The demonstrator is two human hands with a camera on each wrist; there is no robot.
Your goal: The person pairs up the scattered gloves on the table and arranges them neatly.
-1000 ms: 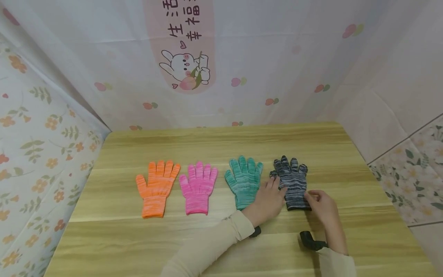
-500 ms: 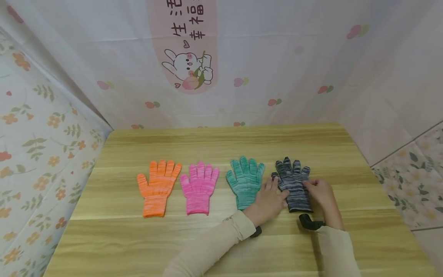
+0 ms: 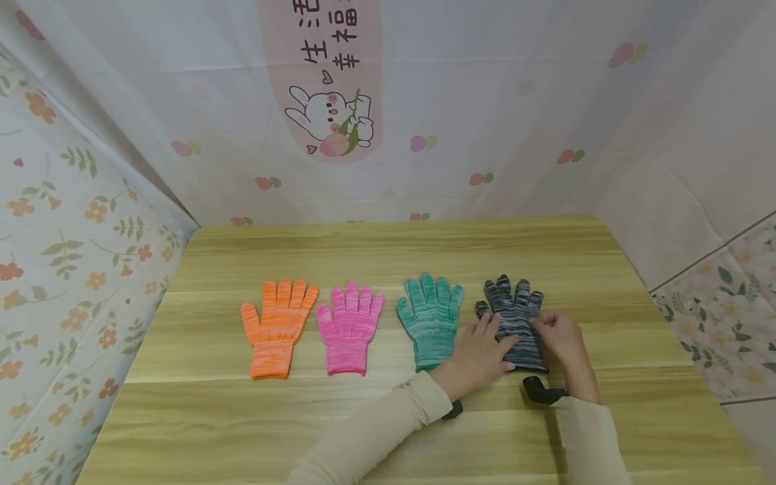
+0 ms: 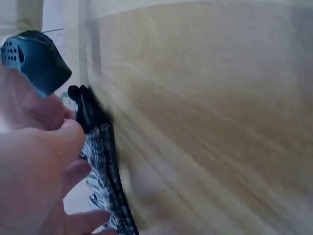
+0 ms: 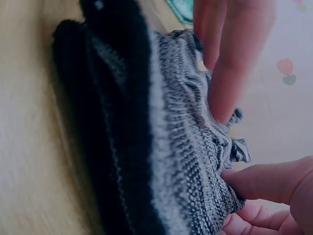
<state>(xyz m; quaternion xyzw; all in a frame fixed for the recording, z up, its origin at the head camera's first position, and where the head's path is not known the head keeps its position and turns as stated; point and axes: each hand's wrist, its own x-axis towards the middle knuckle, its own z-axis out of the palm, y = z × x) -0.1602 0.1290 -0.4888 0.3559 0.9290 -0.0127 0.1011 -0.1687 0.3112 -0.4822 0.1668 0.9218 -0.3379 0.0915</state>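
Observation:
A black-and-grey knitted glove (image 3: 518, 337) lies at the right end of a row of gloves, fingers toward the far side. Its right edge is pinched between the thumb and fingers of my right hand (image 3: 564, 340); the right wrist view shows the thumb on top of the knit (image 5: 190, 147). My left hand (image 3: 479, 357) rests with extended fingers on the left part of this glove, hiding some of it. Close beside that hand lies a green glove (image 3: 430, 323). In the left wrist view the dark cuff (image 4: 90, 110) gapes a little.
Further left lie a pink glove (image 3: 348, 330) and an orange glove (image 3: 275, 330), both flat on the wood-grain table (image 3: 200, 431). A printed curtain (image 3: 485, 101) hangs behind the table. Black wrist mounts (image 3: 542, 391) sit at the sleeves.
My right hand has moved up from near the cuff to the glove's side edge. My left hand has shifted from the glove's thumb further onto its palm.

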